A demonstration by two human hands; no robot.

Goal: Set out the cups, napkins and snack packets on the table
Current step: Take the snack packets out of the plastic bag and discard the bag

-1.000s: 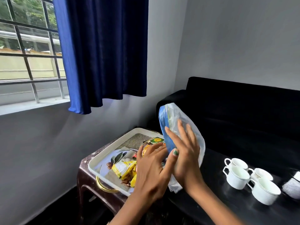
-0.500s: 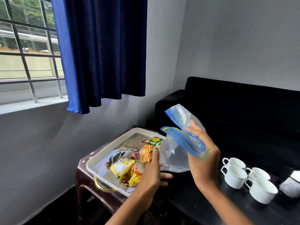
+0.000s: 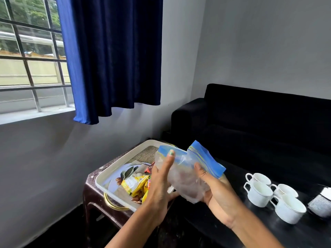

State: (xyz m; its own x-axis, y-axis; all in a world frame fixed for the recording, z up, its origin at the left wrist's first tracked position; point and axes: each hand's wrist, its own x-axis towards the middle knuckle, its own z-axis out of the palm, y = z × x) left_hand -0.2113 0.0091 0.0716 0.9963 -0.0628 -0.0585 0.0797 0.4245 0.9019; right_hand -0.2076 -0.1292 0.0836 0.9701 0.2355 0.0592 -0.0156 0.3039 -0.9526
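Snack packets (image 3: 137,185) are piled in the white tray (image 3: 114,167) on the little brown stand (image 3: 93,185), mostly yellow ones plus a red one at the back. Head view is all there is. Both hands are up over the tray's near right corner, holding a clear zip bag (image 3: 186,178) with a blue seal strip. Left hand (image 3: 161,183) has its fingers running up the bag's left side, fingertip on the blue strip, thumb tucked under, so it's gripping the bag. Right hand (image 3: 216,192) cups the bag from below and the right, fingers curled round it. Four white cups (image 3: 272,194) sit bunched together on the black table (image 3: 250,230), well to the right of the hands. A silvery textured thing (image 3: 320,203) is just beyond the cups at the edge; can't tell what it is.
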